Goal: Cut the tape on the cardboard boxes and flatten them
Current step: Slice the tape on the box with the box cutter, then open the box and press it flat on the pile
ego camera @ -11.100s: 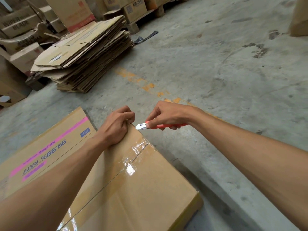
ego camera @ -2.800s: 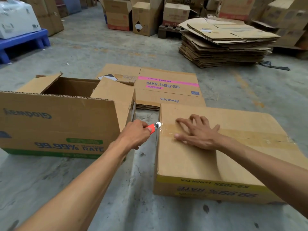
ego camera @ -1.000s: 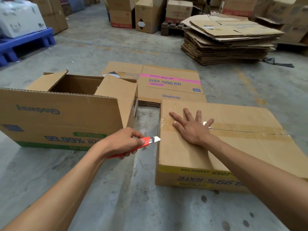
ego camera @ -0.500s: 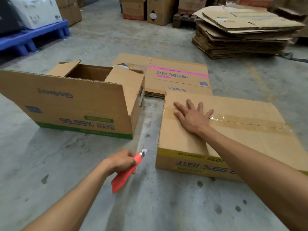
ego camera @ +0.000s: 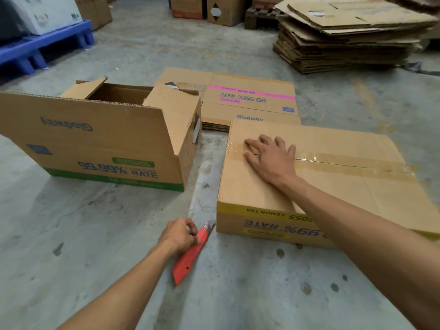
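Observation:
A closed cardboard box (ego camera: 333,186) with a yellow band lies on the concrete floor at right. Clear tape (ego camera: 357,163) runs along its top seam with a thin slit line in it. My right hand (ego camera: 271,158) lies flat on the box top with fingers spread over the taped seam near its left end. My left hand (ego camera: 181,235) pinches a red utility knife (ego camera: 190,253) low above the floor, just left of the box's near corner, blade tip pointing at the box.
An opened box (ego camera: 100,139) with a green band and raised flaps stands at left. Flattened boxes (ego camera: 250,98) lie behind. A tall stack of flattened cardboard (ego camera: 345,36) sits at back right, a blue pallet (ego camera: 42,48) at back left, more boxes behind.
My left hand has pulled the knife away from the box's taped left edge and lowered it toward the floor near the box's front corner. My right hand stays flat on the box top.

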